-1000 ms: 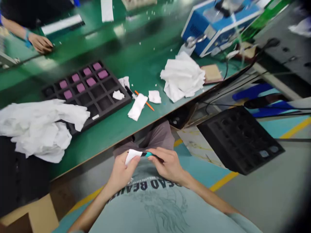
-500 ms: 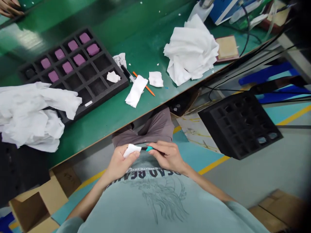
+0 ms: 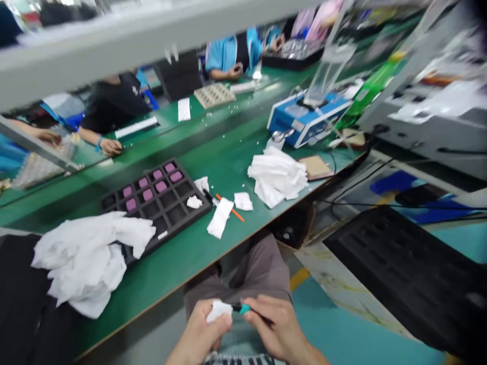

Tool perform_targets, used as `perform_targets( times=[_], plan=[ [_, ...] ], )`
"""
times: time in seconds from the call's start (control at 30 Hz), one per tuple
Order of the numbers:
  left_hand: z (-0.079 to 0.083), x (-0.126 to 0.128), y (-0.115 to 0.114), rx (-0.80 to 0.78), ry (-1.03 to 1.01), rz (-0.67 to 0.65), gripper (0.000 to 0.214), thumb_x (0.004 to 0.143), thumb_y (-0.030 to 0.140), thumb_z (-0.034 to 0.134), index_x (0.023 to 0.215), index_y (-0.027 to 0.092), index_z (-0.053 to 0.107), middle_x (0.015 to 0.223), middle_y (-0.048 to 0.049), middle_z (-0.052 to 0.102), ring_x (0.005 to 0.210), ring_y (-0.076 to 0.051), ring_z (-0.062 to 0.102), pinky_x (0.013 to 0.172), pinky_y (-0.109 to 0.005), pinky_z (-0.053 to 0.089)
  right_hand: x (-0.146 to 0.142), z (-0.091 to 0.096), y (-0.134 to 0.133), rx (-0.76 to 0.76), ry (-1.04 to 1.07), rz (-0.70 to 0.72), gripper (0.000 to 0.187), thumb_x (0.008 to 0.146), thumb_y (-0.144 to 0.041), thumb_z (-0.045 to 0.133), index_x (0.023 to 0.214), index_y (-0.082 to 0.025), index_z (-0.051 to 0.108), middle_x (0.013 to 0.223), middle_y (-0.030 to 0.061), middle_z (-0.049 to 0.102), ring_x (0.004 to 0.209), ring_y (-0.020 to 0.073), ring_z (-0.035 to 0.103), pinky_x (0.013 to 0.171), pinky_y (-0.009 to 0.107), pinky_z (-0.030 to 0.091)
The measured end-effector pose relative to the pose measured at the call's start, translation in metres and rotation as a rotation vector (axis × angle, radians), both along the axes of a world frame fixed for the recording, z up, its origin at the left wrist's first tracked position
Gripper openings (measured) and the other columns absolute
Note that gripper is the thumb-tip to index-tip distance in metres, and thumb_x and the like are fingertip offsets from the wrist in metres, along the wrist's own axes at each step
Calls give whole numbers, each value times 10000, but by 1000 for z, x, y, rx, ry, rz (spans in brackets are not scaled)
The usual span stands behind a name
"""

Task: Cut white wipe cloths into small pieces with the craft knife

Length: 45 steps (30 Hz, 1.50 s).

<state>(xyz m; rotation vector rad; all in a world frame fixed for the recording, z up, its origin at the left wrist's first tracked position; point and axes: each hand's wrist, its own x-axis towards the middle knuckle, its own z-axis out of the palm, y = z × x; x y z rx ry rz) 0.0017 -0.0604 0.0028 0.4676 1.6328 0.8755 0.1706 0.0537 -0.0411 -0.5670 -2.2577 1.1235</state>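
**Wipe and teal-tipped tool held below the desk's near edge**

The left hand pinches a crumpled white wipe around a slim black tool with a teal band; the right hand grasps the tool's other end. Compared with earlier, the view has tilted upward, and both hands sit lower in frame.

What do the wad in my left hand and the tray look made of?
Wad: soft white cloth or non-woven wipe, matte and crumpled, pinched in the left hand. Tray: black, matte, thick-walled grid, probably foam; could be moulded plastic.
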Motion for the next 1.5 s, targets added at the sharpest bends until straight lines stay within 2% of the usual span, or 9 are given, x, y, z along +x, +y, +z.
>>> perform_targets(
  times=[0.1, 0.2, 0.43, 0.8, 1.0, 1.17, 1.23, 1.37, 1.5],
  plan=[
    [-3, -2, 4, 39, -10, 23, 559, 656, 734, 695, 715, 213, 500, 417, 115, 314, 386, -63, 219, 432, -234, 190, -2, -2, 2, 45, 25, -3, 317, 1018, -318, 490, 888, -201, 754, 587, 5, 615, 520, 118, 590, 508, 229, 378],
    [1, -1, 5, 65, -58, -73, 577, 664, 747, 695, 674, 201, 509, 413, 101, 322, 385, -58, 225, 444, -241, 181, 3, -4, 1, 38, 0, -41, 321, 1020, -321, 489, 854, -206, 739, 587, 1, 609, 513, 111, 591, 501, 222, 375],
    [1, -1, 4, 97, -20, -139, 635, 665, 812, 652, 684, 187, 542, 427, 93, 316, 397, -58, 234, 455, -240, 165, 0, -5, 0, 57, 12, -41, 285, 1008, -320, 506, 940, -216, 762, 640, 7, 667, 544, 118, 633, 521, 216, 400],
    [-5, 4, 7, 66, -17, -171, 574, 699, 752, 642, 685, 190, 525, 440, 89, 325, 406, -69, 240, 424, -231, 161, -9, 3, 1, -133, -47, -128, 290, 994, -319, 530, 910, -208, 784, 671, 26, 686, 579, 123, 617, 557, 219, 425],
    [-9, 1, 3, 79, -44, -114, 574, 687, 741, 675, 694, 183, 538, 458, 86, 345, 406, -65, 243, 427, -237, 157, -10, 0, 8, -127, -46, -112, 292, 979, -359, 547, 928, -228, 802, 721, 47, 732, 623, 159, 657, 591, 245, 495],
    [-5, -5, -6, 52, -81, 104, 561, 689, 701, 729, 690, 170, 547, 466, 96, 327, 425, -43, 207, 449, -213, 142, 14, -7, 68, -73, -5, -636, 369, 964, -465, 560, 1057, -191, 790, 997, 118, 783, 881, 282, 733, 770, 379, 579],
    [-3, -9, -2, 109, -87, 260, 570, 688, 701, 740, 693, 175, 521, 469, 104, 315, 431, -35, 184, 444, -200, 139, 1, -1, 103, -7, -86, -618, 361, 978, -432, 540, 1131, -196, 767, 1066, 121, 763, 959, 290, 714, 823, 381, 559],
    [2, -18, 21, 337, -54, 519, 523, 638, 558, 857, 776, 172, 533, 489, 110, 360, 434, -27, 226, 434, -173, 167, -64, 17, 165, 128, -496, -582, 396, 963, -195, 509, 1326, -147, 661, 1188, 176, 655, 1002, 278, 670, 867, 352, 497],
    [12, -30, 44, 489, -124, 678, 457, 621, 391, 902, 869, 148, 605, 530, 85, 469, 434, -25, 305, 430, -160, 226, -110, 24, 194, 143, -546, -601, 436, 931, -124, 520, 1354, -77, 618, 1156, 213, 631, 1053, 302, 629, 896, 368, 457]
  ],
)
